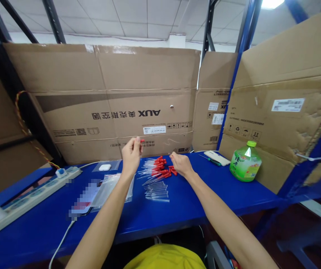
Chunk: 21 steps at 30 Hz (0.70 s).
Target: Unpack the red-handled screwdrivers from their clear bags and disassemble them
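My left hand (132,153) is raised above the blue table, its fingers closed on a small red rubber bulb (142,141); only the bulb's end shows. Just right of the pile, my right hand (180,163) is pinched, and what lies between its fingertips is too small to make out. Between the hands lies a heap of clear droppers (148,166) with red bulbs. Loose red bulbs (173,170) rest beside it, close under my right hand. Nearer to me, several clear glass tubes (157,191) without bulbs lie in a row.
Clear plastic bags (107,190) and a phone (86,198) lie by my left forearm. A white power strip (31,203) runs along the left. A green bottle (245,163), a screwdriver (214,161) and a pale flat case (218,157) are at right. Cardboard (138,74) walls the table.
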Each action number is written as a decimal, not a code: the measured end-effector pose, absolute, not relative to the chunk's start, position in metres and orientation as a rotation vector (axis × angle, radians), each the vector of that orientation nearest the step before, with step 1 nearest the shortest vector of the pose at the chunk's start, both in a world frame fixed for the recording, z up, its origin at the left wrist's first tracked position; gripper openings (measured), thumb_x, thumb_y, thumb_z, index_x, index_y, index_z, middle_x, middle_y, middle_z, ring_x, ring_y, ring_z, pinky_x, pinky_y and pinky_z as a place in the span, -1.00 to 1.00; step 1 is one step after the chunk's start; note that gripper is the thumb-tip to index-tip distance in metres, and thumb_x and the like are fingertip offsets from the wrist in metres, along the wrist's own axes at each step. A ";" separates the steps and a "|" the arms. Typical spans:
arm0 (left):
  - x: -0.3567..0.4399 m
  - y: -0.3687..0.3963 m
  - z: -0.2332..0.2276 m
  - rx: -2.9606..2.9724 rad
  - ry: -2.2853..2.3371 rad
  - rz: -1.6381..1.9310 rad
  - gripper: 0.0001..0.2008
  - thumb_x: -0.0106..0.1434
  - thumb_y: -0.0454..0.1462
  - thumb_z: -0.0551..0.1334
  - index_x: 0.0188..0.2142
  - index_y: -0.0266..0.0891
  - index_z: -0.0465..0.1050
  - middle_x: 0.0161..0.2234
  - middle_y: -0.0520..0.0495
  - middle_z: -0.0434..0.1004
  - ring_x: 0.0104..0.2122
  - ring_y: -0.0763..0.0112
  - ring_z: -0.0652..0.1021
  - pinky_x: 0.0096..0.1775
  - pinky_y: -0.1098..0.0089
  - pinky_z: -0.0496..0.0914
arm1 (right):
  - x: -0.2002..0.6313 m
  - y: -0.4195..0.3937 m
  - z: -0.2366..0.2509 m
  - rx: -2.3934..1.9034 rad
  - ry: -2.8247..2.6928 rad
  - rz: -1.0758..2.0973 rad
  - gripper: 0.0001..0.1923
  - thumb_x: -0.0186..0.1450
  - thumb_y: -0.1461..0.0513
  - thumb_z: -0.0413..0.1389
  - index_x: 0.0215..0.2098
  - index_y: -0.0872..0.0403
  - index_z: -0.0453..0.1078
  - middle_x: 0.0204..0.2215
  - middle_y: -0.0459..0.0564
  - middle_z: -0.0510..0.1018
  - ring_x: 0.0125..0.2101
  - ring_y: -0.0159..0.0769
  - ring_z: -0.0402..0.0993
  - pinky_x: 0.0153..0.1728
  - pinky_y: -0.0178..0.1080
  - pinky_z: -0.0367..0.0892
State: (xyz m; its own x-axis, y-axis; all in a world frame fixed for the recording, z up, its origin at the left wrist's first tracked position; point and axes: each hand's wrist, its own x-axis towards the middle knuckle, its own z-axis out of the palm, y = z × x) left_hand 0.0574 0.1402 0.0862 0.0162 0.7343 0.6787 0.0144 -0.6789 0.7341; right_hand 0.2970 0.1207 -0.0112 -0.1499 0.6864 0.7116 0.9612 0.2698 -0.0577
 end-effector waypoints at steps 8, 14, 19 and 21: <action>0.075 0.167 0.034 1.812 1.020 1.534 -0.70 0.28 -0.05 0.21 -0.28 -0.24 0.50 -0.42 0.00 0.53 -0.50 0.46 0.46 -0.36 0.45 0.33 | 0.269 0.106 0.007 -1.234 -1.943 -0.391 -0.65 0.52 0.10 -0.09 -0.13 0.06 0.50 -0.23 0.07 0.52 -0.15 -0.20 0.39 -0.09 -0.21 0.21; 0.079 0.184 0.005 1.582 1.096 1.545 -0.78 0.20 -0.14 0.26 -0.25 -0.24 0.45 -0.39 0.00 0.54 -0.46 0.45 0.51 -0.32 0.43 0.36 | 0.247 0.104 -0.001 -1.061 -2.031 0.202 -0.76 0.44 0.12 0.07 -0.25 0.07 0.50 -0.34 -0.04 0.62 -0.34 -0.32 0.50 -0.21 -0.28 0.29; 0.080 0.191 -0.010 1.496 1.195 1.481 -0.82 0.18 -0.22 0.26 -0.23 -0.23 0.43 -0.37 0.01 0.56 -0.45 0.45 0.54 -0.32 0.44 0.35 | 0.243 0.101 -0.009 -0.961 -2.108 0.528 -0.84 0.29 0.14 0.26 -0.31 0.07 0.49 -0.37 -0.10 0.63 -0.37 -0.36 0.55 -0.29 -0.35 0.36; 0.079 0.193 -0.013 1.500 1.230 1.463 -0.83 0.17 -0.23 0.26 -0.23 -0.22 0.44 -0.38 0.01 0.57 -0.45 0.44 0.55 -0.32 0.44 0.35 | 0.245 0.101 -0.011 -0.948 -2.144 0.579 -0.86 0.27 0.17 0.28 -0.32 0.07 0.48 -0.39 -0.12 0.63 -0.36 -0.37 0.56 -0.28 -0.36 0.36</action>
